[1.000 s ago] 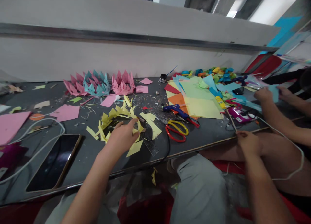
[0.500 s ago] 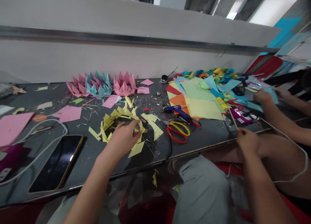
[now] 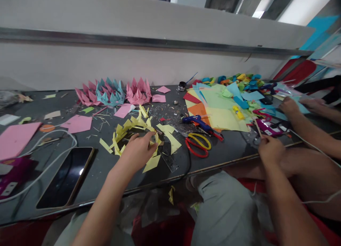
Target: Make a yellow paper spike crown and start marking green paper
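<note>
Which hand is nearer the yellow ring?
Left. The left hand is over the near right side of the yellow ring; the right hand is well to the right, past the scissors, pinching a stick.

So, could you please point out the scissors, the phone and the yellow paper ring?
Scissors (image 3: 196, 144): head view, red handle.
Phone (image 3: 66, 177): head view, dark screen.
Yellow paper ring (image 3: 122, 129): head view, far-left folds.

On screen I count one yellow paper ring (image 3: 127, 125), one phone (image 3: 65, 178), one pair of scissors (image 3: 189, 136) and two purple devices (image 3: 266, 128).
</note>
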Demonstrator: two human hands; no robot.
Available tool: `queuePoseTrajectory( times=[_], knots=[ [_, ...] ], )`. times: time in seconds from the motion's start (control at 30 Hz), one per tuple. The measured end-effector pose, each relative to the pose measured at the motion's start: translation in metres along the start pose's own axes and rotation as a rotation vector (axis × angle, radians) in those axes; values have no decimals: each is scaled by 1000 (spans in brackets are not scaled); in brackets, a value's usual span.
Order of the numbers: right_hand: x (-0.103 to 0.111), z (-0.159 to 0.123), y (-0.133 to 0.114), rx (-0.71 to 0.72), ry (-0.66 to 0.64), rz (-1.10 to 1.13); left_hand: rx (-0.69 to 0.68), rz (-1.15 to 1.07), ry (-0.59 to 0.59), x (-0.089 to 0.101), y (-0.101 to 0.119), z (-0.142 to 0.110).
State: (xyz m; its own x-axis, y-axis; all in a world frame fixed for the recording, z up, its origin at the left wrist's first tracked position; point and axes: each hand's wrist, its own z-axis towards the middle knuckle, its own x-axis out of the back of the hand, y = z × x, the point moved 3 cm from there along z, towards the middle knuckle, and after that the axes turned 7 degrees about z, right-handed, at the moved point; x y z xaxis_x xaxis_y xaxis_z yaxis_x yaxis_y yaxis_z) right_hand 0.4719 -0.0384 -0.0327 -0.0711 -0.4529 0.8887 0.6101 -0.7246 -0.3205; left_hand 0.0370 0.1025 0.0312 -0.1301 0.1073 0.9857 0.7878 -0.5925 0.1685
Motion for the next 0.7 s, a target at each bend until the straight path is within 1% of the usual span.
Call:
queuePoseTrajectory(
  times=[0.07, 0.13, 0.23, 0.33, 0.5, 0.6, 0.7],
  knots=[
    [-2, 1, -1, 1, -25, -4, 6, -10, 2, 2, 1, -1],
    [-7, 0, -6, 41, -53, 6, 6, -10, 4, 3, 3, -1],
    [-13, -5, -18, 116, -72, 31, -1, -3, 8, 3, 3, -1],
    [-17, -8, -30, 161, -82, 53, -9, -7, 8, 1, 2, -1],
    [-18, -9, -38, 152, -86, 53, -3, -24, 25, 0, -1, -2],
    [-18, -10, -42, 176, -103, 60, -4, -42, 26, 1, -1, -4],
    [-17, -12, -45, 193, -93, 74, -4, -43, 25, 2, 0, -4]
  ],
)
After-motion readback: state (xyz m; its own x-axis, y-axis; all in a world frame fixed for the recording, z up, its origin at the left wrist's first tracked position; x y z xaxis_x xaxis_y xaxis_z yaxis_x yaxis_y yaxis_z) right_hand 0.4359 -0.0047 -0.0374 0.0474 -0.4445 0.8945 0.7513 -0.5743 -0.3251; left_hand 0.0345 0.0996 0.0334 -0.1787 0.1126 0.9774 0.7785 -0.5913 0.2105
